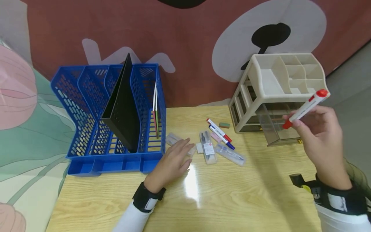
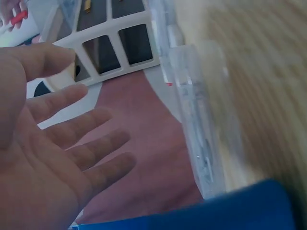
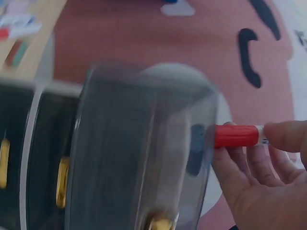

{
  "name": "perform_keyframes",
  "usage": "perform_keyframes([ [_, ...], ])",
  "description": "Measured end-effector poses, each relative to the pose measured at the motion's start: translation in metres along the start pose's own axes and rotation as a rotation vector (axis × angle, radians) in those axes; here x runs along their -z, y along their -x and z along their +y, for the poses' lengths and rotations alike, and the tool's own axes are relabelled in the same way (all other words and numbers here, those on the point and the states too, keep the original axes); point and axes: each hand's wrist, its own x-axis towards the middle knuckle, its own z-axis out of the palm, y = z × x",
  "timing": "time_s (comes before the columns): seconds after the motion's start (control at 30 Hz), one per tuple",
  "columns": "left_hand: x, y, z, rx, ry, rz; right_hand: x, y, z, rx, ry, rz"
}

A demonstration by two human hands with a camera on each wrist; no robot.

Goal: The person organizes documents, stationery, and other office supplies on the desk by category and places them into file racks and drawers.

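Observation:
My right hand point(image 1: 323, 138) pinches a white marker with red ends point(image 1: 305, 109) between thumb and fingers. It holds the marker tilted above the pulled-out clear drawer point(image 1: 272, 129) of a cream desk organizer point(image 1: 258, 87). In the right wrist view, the marker's red end point(image 3: 237, 136) is beside the drawer wall. My left hand point(image 1: 171, 161) is over the table near a clear plastic case point(image 1: 173, 138), which it partly hides in the head view. The left wrist view shows that hand point(image 2: 53, 158) with fingers spread, holding nothing, and a clear case point(image 2: 196, 129) apart from it.
On the left stands a blue file rack point(image 1: 116, 162) holding a black folder point(image 1: 124, 112) and thin booklets point(image 1: 155, 112). Mid-table lie a red marker point(image 1: 214, 124), a blue marker point(image 1: 220, 137), clear pen cases point(image 1: 231, 154), and a green-brown eraser point(image 1: 224, 125).

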Motion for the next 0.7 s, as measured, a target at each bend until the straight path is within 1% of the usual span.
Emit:
perform_keyframes([
  [0.1, -0.003, 0.004, -0.002, -0.030, -0.030, -0.005, 0.012, -0.006, 0.007, -0.039, 0.329, -0.057],
  [0.17, -0.004, 0.005, -0.003, -0.043, -0.041, -0.008, 0.019, -0.007, 0.012, -0.085, 0.484, -0.094],
  [0.23, -0.004, 0.008, -0.003, -0.054, -0.060, -0.013, 0.025, -0.008, 0.015, -0.128, 0.582, -0.130],
  [0.3, -0.003, 0.010, -0.004, -0.060, -0.087, -0.021, 0.030, -0.008, 0.017, -0.147, 0.643, -0.170],
  [0.43, -0.001, 0.014, -0.004, -0.074, -0.141, -0.037, 0.035, -0.011, 0.019, -0.140, 0.732, -0.241],
  [0.7, 0.001, 0.021, -0.008, -0.075, -0.184, -0.060, 0.042, -0.020, 0.023, -0.152, 0.910, -0.340],
])
